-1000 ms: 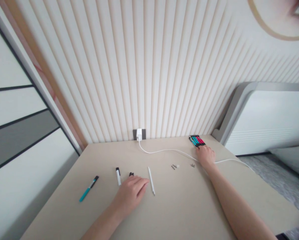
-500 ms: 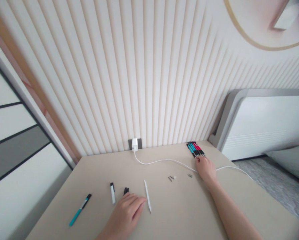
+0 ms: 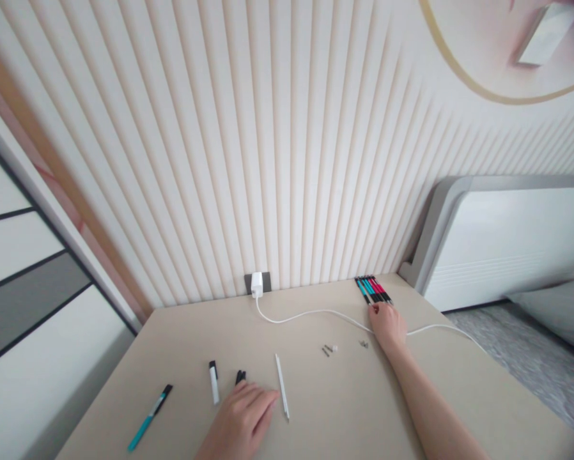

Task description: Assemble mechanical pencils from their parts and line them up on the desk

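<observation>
My right hand (image 3: 388, 324) is at the near end of a row of pens (image 3: 373, 290) with teal, red and black barrels. Its fingers are bent and pinched at the tip of the leftmost teal pen, and the hand hides part of the near ends. My left hand (image 3: 241, 415) rests on the table with its fingers curled together; its palm side is hidden. Small black pen parts (image 3: 240, 377) stick out beyond its knuckles. Thin white pen refills (image 3: 282, 386) lie just right of its fingertips.
A white-and-black pen part (image 3: 213, 382) and a teal-and-black pen (image 3: 150, 417) lie to the left. Small springs (image 3: 326, 350) and little tips (image 3: 364, 344) lie mid-table. A white cable (image 3: 310, 312) runs from the charger (image 3: 257, 284) past my right wrist.
My right hand has shifted slightly left along the near end of the pen row. My left hand stays in the same place; the view has tilted up a little.
</observation>
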A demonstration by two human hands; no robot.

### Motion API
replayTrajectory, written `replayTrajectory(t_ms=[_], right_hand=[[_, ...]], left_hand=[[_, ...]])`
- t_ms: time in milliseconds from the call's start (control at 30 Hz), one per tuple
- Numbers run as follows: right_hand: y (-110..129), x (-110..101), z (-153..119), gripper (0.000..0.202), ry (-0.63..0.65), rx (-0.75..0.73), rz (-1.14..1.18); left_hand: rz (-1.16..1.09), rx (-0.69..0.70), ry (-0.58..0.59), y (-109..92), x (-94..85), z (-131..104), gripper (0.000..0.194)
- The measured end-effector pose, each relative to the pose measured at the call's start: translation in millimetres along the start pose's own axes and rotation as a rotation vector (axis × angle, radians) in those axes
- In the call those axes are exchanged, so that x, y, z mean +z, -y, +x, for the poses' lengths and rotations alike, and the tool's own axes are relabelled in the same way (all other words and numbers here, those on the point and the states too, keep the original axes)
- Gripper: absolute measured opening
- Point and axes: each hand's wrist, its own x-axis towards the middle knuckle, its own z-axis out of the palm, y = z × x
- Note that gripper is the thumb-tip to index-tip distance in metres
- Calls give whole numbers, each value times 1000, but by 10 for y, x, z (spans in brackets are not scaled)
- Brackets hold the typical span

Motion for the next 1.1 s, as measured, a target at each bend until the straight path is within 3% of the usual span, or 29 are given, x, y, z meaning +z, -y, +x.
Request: replayTrajectory(t_ms=[400,900,1100], right_hand=[[38,-32,14,35,-11,79,3],[-84,50,83,42,-6,43,-46],[-141,52,73,47,-23,29,-53]], left_hand=[[24,3,41,-17,-4,-7,23],[30,39,78,-62,-50,13,19],[184,-80,48,56,-262,37,19]])
